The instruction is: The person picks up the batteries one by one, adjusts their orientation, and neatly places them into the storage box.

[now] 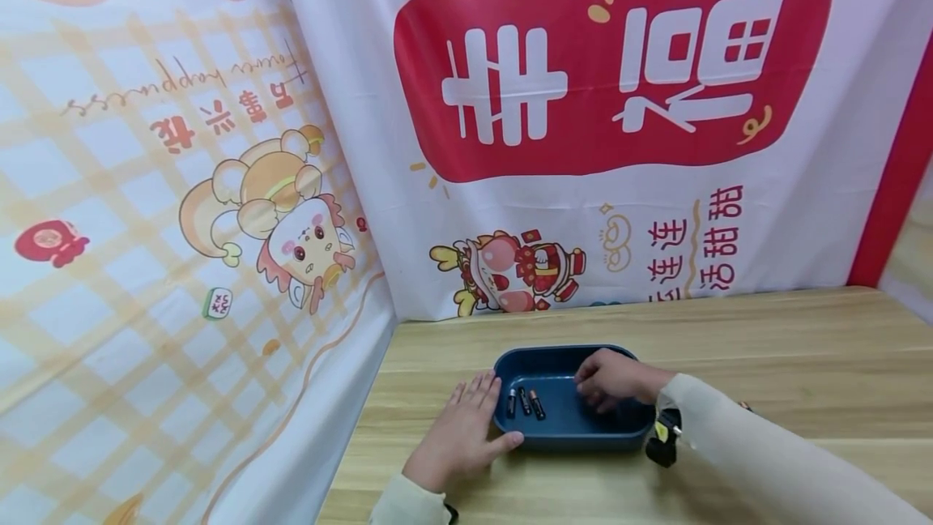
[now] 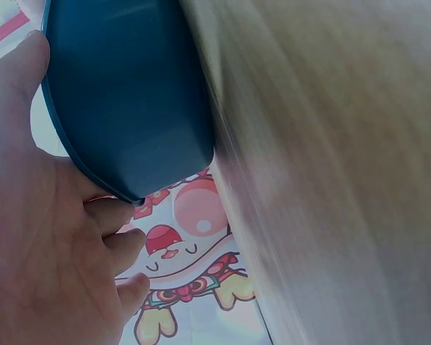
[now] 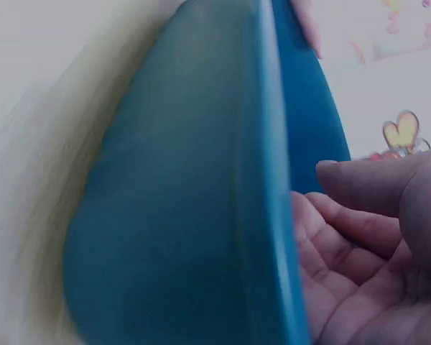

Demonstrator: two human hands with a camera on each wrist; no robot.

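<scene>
A dark blue, rounded rectangular tray [image 1: 557, 432] stands on the wooden table. Three small black batteries with copper-coloured parts, one of them a battery [image 1: 537, 405], lie side by side in its left part. My left hand [image 1: 466, 428] rests against the tray's left end, fingers along the rim and thumb over the near corner. My right hand [image 1: 612, 379] is inside the tray's right part, palm down with fingers bent. In the right wrist view its thumb [image 3: 366, 187] stands apart from the bent fingers, with nothing visible between them; the tray wall hides part of the hand.
The wooden table [image 1: 802, 355] extends to both sides of the tray. Behind it hangs a white cloth [image 1: 364, 144] with red printing, and a checked cloth [image 1: 109, 225] hangs at left. A small dark object [image 1: 745, 406] shows just beyond the right sleeve.
</scene>
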